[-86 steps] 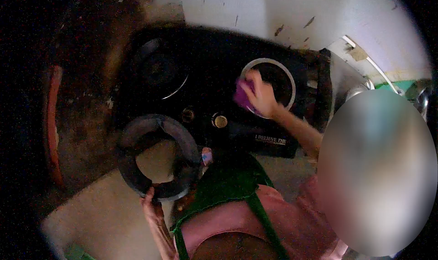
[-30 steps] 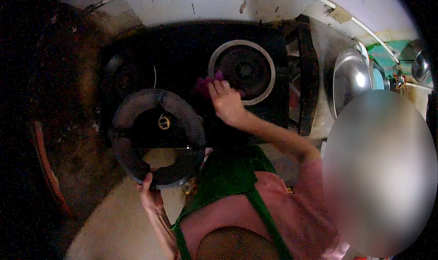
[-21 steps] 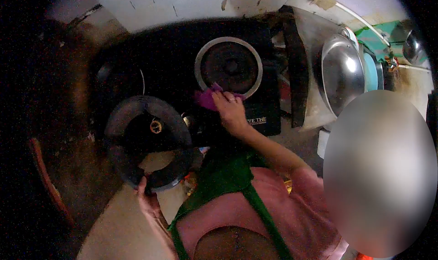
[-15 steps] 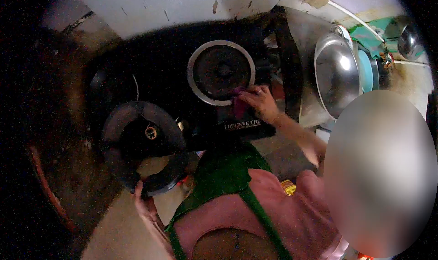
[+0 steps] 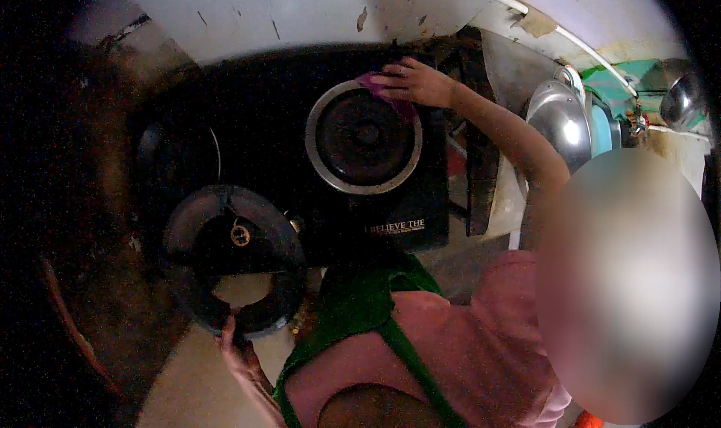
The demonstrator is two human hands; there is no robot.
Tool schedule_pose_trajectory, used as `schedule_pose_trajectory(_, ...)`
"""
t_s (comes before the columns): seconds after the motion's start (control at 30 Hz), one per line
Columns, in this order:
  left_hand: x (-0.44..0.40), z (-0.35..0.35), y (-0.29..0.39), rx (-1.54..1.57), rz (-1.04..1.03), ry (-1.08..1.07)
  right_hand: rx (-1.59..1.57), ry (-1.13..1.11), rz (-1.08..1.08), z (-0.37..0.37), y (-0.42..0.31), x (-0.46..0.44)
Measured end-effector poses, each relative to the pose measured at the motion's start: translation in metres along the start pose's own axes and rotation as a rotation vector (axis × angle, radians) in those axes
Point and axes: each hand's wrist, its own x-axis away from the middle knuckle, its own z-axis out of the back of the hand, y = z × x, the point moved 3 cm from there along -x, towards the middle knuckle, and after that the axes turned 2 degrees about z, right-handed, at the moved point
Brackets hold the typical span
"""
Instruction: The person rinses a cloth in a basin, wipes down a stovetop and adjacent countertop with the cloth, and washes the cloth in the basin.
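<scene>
My right hand (image 5: 417, 84) presses a purple cloth (image 5: 369, 82) against the far edge of the silver rim (image 5: 313, 144) around a round, dark burner. This burner is set in a black stove top (image 5: 429, 203) with white lettering on its front. My left hand (image 5: 239, 357) grips the near edge of a thick, dark ring (image 5: 284, 236), with the thumb on top and the other fingers partly hidden. The ring is held at the stove's left front, and a small brass-coloured part (image 5: 239, 236) shows through its opening. Farther left, a second round burner area (image 5: 176, 154) is very dark.
A shiny metal wok (image 5: 559, 124) and a light blue basin (image 5: 601, 128) stand at the right. A metal bowl (image 5: 680, 101) is at the far right. A stained pale wall (image 5: 300, 11) rises behind the stove. A blurred oval hides the lower right.
My right hand has moved with the purple cloth from the near right edge of the silver rim to its far edge. My left hand still holds the dark ring, now slightly lower in view.
</scene>
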Motion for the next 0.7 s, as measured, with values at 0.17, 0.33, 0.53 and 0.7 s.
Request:
schedule_pose_trajectory(0.17,-0.005,-0.008,-0.003,0.038,-0.039,-0.013,-0.165,-0.006,-0.168,-0.016,0.010,-0.030)
schedule_pose_trajectory(0.33,-0.012,-0.011,-0.004,0.027,-0.026,-0.045,-0.400,0.330,-1.021,-0.007,0.042,-0.022)
schedule_pose_trajectory(0.53,-0.004,-0.026,0.005,0.034,-0.055,-0.065,-0.776,0.129,-0.531,-0.014,0.001,-0.091)
schedule_pose_trajectory(0.7,-0.008,-0.019,-0.002,0.098,-0.053,0.002,-0.709,0.116,-0.040,-0.003,-0.036,-0.142)
